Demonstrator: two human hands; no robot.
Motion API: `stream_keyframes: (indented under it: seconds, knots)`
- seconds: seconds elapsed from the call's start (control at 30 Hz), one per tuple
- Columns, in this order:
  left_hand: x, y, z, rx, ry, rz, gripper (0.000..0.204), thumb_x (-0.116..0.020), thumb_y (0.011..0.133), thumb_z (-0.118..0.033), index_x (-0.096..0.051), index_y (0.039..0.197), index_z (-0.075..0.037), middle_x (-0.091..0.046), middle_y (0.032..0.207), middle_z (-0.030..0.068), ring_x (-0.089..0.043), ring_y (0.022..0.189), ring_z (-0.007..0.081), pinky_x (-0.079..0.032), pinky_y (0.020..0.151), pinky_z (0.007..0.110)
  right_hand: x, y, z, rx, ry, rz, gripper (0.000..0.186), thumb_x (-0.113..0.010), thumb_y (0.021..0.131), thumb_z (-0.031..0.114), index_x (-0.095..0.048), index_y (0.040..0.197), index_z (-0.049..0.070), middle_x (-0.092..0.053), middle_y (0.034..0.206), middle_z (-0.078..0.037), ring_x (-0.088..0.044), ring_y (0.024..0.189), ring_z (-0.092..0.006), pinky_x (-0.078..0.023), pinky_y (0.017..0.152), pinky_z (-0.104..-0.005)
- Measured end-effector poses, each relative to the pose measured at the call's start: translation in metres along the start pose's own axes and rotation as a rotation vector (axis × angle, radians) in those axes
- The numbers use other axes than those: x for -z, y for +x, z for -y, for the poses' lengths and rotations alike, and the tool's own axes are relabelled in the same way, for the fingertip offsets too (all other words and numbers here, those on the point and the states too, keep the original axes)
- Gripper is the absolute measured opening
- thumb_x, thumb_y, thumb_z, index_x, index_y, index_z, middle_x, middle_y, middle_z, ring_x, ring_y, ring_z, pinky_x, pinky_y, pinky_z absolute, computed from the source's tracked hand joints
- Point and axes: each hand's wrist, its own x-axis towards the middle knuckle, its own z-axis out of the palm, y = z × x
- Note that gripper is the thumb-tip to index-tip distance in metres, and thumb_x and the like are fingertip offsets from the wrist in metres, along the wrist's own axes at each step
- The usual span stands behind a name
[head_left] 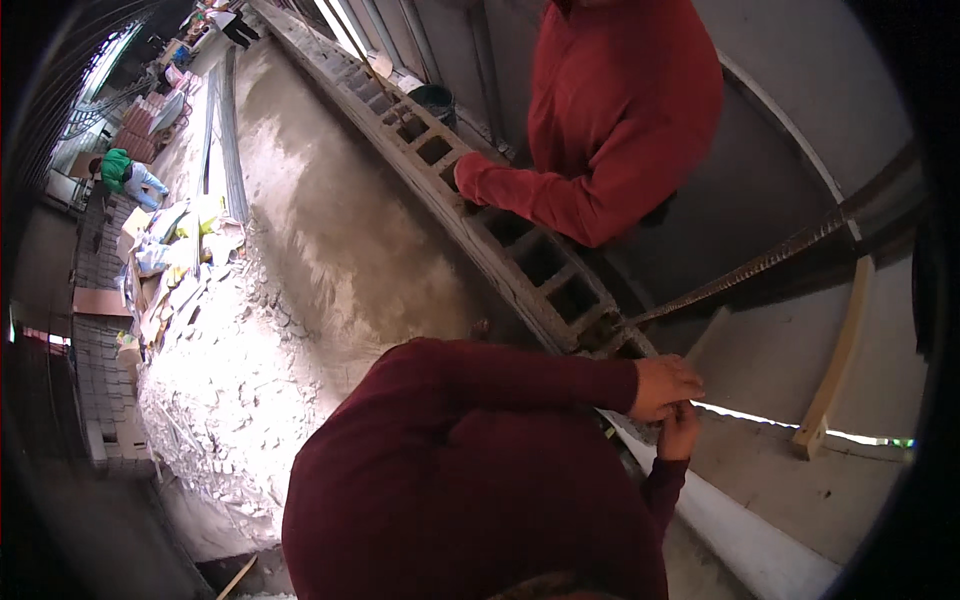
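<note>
My left hand (664,387) reaches across in a maroon sleeve, its fingers bent and closed. Just below it, almost touching, my right hand (679,432) has its fingers drawn together and pointing up. Whatever lies between the fingertips is too small to make out. Both hands are beside the near end of a hollow concrete block wall (545,283), whose open cells face up. A ribbed metal rod (745,272) slants from that end toward the right.
Across the wall stands a person in a red top (625,110), one hand on the blocks. A wooden strip (838,360) leans at the right. Pale rubble (225,400) is heaped at left, near long metal bars (232,140). A person in green (118,170) bends over farther back.
</note>
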Motion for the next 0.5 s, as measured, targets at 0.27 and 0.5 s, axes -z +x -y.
stream_keyframes:
  seconds: [0.27, 0.5]
  knots:
    - [-0.002, 0.023, 0.006, 0.37, 0.009, 0.483, 0.021, -0.059, 0.077, -0.025, -0.062, 0.089, -0.008, -0.062, 0.079, 0.0123, -0.06, 0.075, 0.0306, -0.047, 0.066, 0.041, 0.014, -0.015, -0.003, -0.088, 0.015, 0.037, 0.012, -0.055, 0.087, 0.013, -0.06, 0.085, 0.002, -0.054, 0.065, 0.001, -0.049, 0.058, -0.007, -0.039, 0.053, -0.0224]
    - [-0.017, -0.01, 0.038, 0.394, 0.02, 0.588, 0.011, -0.058, 0.074, -0.021, -0.062, 0.07, -0.011, -0.062, 0.072, 0.0074, -0.059, 0.069, 0.028, -0.045, 0.061, 0.042, 0.024, -0.027, -0.009, -0.083, -0.073, 0.052, 0.009, -0.06, 0.084, 0.01, -0.061, 0.085, 0.001, -0.056, 0.077, -0.004, -0.051, 0.067, -0.0114, -0.041, 0.061, -0.025]
